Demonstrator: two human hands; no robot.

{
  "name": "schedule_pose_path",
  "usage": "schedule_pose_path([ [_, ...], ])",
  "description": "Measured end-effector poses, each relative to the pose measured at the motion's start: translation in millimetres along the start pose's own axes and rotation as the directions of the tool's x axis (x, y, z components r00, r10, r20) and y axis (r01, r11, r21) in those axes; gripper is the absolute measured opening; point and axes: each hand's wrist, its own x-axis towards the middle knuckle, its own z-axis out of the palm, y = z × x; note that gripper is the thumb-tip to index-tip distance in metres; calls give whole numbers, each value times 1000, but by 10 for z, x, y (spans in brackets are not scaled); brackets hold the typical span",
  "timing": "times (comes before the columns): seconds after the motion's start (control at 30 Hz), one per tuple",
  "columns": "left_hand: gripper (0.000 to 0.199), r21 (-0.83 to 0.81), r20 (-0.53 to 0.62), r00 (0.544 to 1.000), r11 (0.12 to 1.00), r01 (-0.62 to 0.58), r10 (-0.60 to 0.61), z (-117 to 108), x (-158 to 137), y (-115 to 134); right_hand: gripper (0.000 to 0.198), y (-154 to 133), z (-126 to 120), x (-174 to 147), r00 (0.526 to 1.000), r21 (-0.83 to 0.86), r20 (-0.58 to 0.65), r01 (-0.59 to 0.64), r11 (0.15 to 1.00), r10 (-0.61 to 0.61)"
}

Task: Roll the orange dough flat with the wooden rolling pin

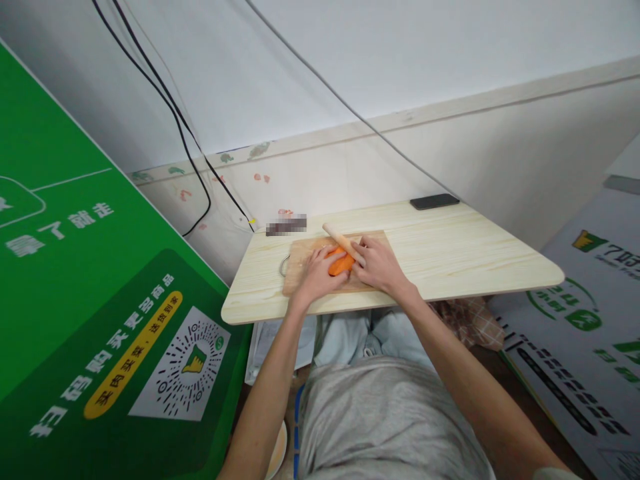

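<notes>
A: Closest thing to the lens is the grey shirt (385,420), down between 5 and 6 o'clock. Both arms stretch from there up to the table (440,253). So where's the dough at? (Looks like dough, anyway. It's bright orange.)

B: Dough (340,265) is on the wooden board (295,267), right between the two hands. The left hand (318,272) sits at roughly 8 to 9 o'clock from it, touching it, fingers over the far side and thumb along the near one. I'd call that holding it.

A: And the right?

B: Right hand (376,263) is at the dough's 3 o'clock, closed around the near end of the pin (337,237). The pin slants from about 10 to 4, its free end poking out past the dough. Can't tell how hard it's pressing, if at all.

A: Anything else up there?

B: Metal ring (283,265) on the board's 9 o'clock edge, and a dark phone (434,201) on the table, off at 2 o'clock from the dough.
</notes>
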Motion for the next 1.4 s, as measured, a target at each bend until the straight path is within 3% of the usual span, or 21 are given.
schedule_pose_path([
  [0.4,42,-55,-52,999,998,6,-9,19,-4,28,40,4,-39,43,982,48,16,-187,981,186],
  [0.53,45,-64,-28,998,996,60,-61,6,-22,34,42,13,-29,42,978,45,-8,-208,977,209],
  [0.73,40,-2,-72,990,993,121,-121,-16,-41,74,40,26,-16,29,979,51,-15,-202,978,203],
  [1.03,41,-19,-53,996,997,78,-79,-11,-20,25,39,102,18,47,997,62,-10,-73,995,74],
  [1.4,40,-25,-44,996,997,76,-77,-11,-12,9,38,20,75,41,998,-140,-37,-63,988,59],
])
